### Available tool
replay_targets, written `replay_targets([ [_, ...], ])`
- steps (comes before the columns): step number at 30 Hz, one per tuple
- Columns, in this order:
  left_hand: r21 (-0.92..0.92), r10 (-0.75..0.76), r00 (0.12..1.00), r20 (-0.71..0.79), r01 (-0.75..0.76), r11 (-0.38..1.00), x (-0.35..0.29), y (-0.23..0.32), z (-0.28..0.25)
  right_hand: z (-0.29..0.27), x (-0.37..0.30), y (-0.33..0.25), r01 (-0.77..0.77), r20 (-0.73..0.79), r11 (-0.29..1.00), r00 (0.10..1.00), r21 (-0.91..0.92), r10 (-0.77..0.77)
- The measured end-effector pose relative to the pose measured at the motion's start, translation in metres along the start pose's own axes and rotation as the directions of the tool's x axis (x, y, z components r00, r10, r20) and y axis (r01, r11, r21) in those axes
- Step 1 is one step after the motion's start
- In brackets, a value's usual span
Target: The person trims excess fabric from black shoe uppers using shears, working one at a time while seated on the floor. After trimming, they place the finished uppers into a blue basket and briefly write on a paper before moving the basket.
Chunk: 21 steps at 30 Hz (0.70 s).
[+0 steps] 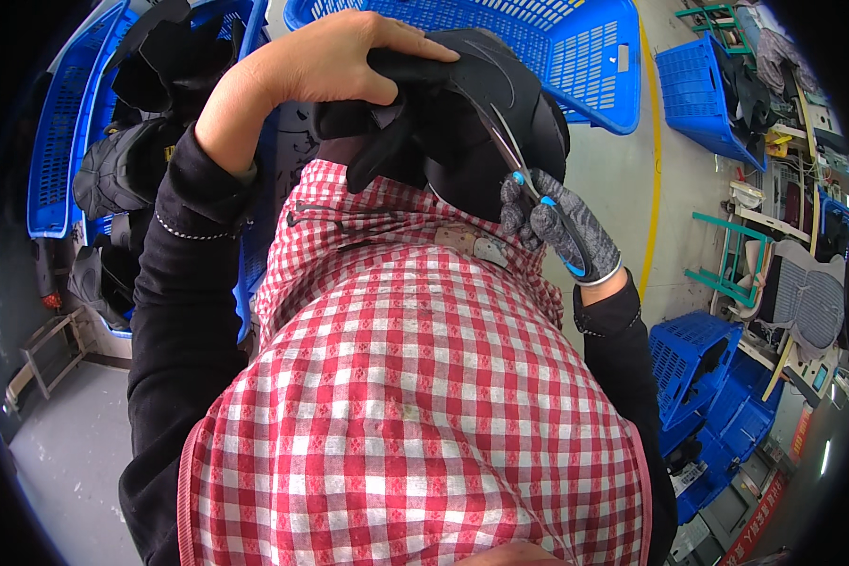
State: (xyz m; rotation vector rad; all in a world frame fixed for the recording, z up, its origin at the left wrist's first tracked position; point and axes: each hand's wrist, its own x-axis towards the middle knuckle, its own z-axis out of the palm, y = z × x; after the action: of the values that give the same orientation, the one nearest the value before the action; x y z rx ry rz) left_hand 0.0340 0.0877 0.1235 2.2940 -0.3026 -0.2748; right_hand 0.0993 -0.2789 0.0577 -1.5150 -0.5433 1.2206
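left hand (pixel 349 58) pinching a black padded piece (pixel 535 113), gloved right hand (pixel 558 219) gripping scissors (pixel 506 140), floor room (pixel 606 170) at 2 o'clock, blue crates (pixel 66 123) at 10 crammed with black pads (pixel 118 170)

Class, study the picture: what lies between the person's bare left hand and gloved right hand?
In the head view, the black piece and the silver scissors blades lie between the left hand and the right hand.
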Motion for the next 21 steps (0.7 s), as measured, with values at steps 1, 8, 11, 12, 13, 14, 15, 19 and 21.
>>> replay_targets([
  [1, 0.004, 0.001, 1.000, 0.001, -0.001, 1.000, 0.000, -0.002, 0.002, -0.001, 0.000, 0.000, -0.025, 0.004, 0.997, 1.000, 0.076, 0.024],
  [8, 0.148, 0.016, 0.998, -0.069, -0.006, 0.989, 0.003, -0.021, 0.022, -0.008, 0.010, 0.002, -0.156, 0.060, 0.881, 0.988, 0.447, 0.144],
  [11, 0.157, 0.035, 0.997, -0.072, -0.024, 0.987, 0.002, -0.024, 0.021, -0.005, 0.011, -0.002, -0.122, 0.025, 0.914, 0.992, 0.387, 0.122],
  [12, 0.168, 0.043, 0.996, -0.075, -0.030, 0.985, 0.001, -0.024, 0.021, -0.004, 0.010, -0.004, -0.108, 0.006, 0.920, 0.993, 0.376, 0.114],
  [13, 0.179, 0.050, 0.996, -0.078, -0.035, 0.983, 0.000, -0.023, 0.021, -0.002, 0.008, -0.006, -0.096, -0.030, 0.938, 0.993, 0.333, 0.113],
  [14, 0.184, 0.053, 0.995, -0.079, -0.038, 0.982, 0.000, -0.023, 0.021, -0.001, 0.007, -0.008, -0.086, -0.044, 0.948, 0.994, 0.306, 0.104],
  [15, 0.189, 0.055, 0.995, -0.082, -0.038, 0.981, 0.000, -0.023, 0.022, 0.000, 0.006, -0.010, -0.076, -0.031, 0.950, 0.996, 0.304, 0.089],
  [19, 0.226, 0.076, 0.991, -0.109, -0.049, 0.973, 0.000, -0.023, 0.026, -0.001, 0.006, -0.017, -0.045, -0.023, 0.989, 0.999, 0.142, 0.049],
  [21, 0.230, 0.136, 0.975, -0.176, -0.093, 0.969, 0.000, -0.023, 0.030, 0.000, 0.006, -0.019, -0.006, -0.039, 1.000, 0.999, 0.012, 0.006],
])
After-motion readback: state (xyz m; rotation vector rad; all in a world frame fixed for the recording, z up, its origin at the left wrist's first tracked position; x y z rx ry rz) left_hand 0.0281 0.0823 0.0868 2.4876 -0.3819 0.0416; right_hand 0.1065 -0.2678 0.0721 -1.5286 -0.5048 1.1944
